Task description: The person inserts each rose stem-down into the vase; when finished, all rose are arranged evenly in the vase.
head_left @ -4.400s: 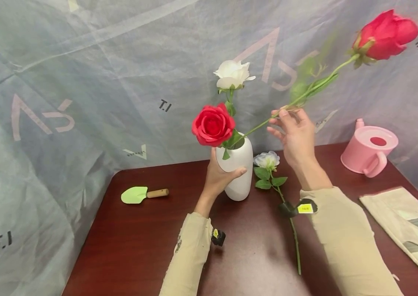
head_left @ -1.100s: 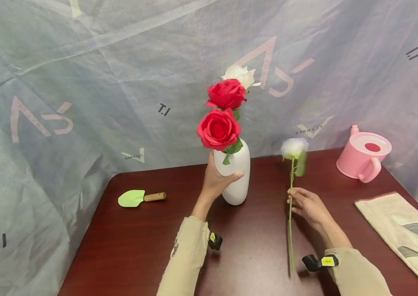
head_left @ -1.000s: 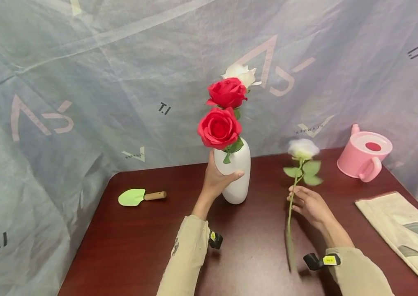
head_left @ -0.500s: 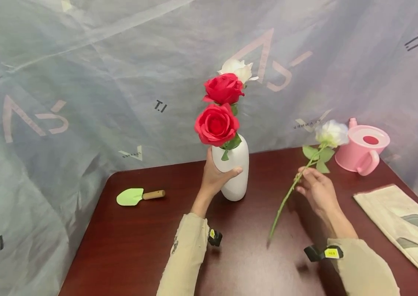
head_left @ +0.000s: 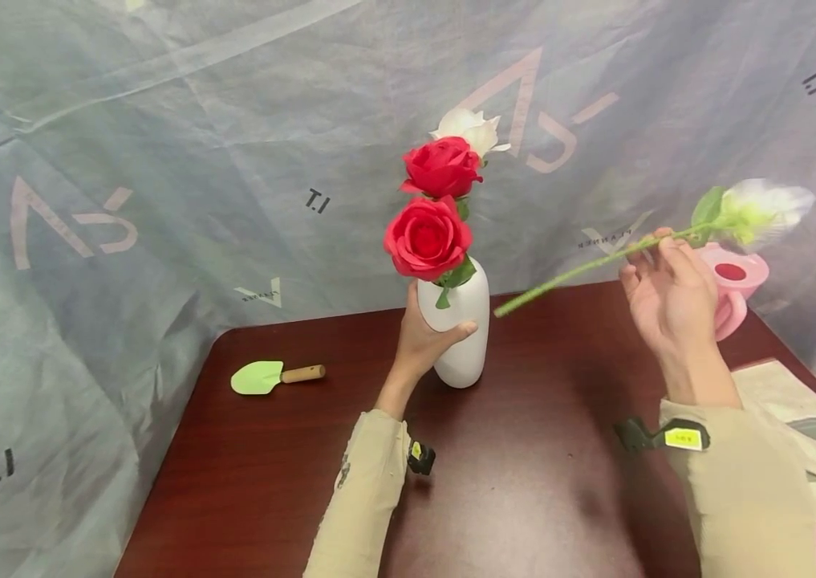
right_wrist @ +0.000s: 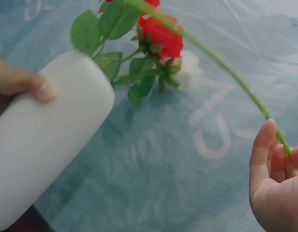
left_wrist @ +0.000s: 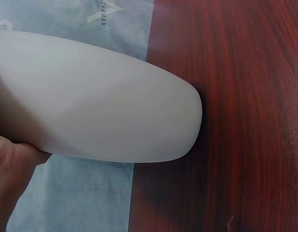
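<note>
A white vase [head_left: 464,345] stands upright on the dark red table, and my left hand [head_left: 422,341] grips its side with the thumb across the front. Out of its mouth rise two red roses, the front one [head_left: 428,238] below the other [head_left: 442,167], with a white rose [head_left: 468,132] behind them. Raised to the right, my right hand [head_left: 678,305] pinches the green stem of another white rose [head_left: 765,210]. That bloom points right, and the stem's cut end slants down left, close to the vase. The right wrist view shows the stem [right_wrist: 226,67] between thumb and fingers.
A green toy trowel [head_left: 259,377] with a wooden handle lies at the left of the table [head_left: 292,482]. The pink watering can [head_left: 732,297] is partly hidden behind my right hand. Beige gloves [head_left: 805,417] lie at the right edge, partly under my right sleeve.
The second red rose has gone into the vase. My right hand has picked the white rose up from the table, lifted it and tilted its bloom rightward. My left hand stays on the vase.
</note>
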The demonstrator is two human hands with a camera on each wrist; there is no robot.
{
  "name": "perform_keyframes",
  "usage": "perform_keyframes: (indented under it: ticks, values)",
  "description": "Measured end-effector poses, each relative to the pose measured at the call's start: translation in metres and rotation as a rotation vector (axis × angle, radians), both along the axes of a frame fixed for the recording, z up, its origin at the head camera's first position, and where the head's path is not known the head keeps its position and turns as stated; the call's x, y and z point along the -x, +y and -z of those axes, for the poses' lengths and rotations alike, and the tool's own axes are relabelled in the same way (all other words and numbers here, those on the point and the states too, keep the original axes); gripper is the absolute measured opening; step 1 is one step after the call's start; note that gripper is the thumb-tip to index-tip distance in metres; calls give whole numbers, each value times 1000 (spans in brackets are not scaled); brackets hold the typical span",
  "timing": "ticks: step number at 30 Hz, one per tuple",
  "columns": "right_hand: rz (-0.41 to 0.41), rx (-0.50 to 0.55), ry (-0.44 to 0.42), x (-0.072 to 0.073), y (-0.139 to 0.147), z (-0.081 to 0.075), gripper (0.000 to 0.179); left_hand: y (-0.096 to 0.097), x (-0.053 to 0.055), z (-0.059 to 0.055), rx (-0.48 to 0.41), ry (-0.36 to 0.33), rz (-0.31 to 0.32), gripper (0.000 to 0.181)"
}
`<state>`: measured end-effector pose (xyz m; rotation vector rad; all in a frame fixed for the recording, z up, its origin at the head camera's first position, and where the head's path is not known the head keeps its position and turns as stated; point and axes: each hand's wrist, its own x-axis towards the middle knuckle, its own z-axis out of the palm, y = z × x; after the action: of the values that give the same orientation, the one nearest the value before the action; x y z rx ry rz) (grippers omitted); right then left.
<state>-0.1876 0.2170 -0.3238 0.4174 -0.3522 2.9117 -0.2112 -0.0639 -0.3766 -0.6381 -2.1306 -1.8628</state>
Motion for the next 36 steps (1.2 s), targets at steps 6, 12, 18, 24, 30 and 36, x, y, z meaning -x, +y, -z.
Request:
perform_keyframes:
  ticks: [6,12,18,24,30,36]
  values:
    - [210,-162,-127,9,-24,-14,4,-3,0,5,3,-9,2,81]
    - [364,-332,-157,12,-48,-12,4,-2,-1,7,-14,-5,6,81]
    - [476,-521,-95,14,-72,-14,4,-1,-1,4,-13,12,9,80]
    - [618,-904,-16,14,-94,-11,14,1,-2,5,12,2,3,80]
    - [660,-1073,-11,13,-104,-7,20,2,-5,4,74,-16,-36,83]
    - [630,-1199,-40,15,-106,-4,18,0,-6,1,113,-54,-67,84]
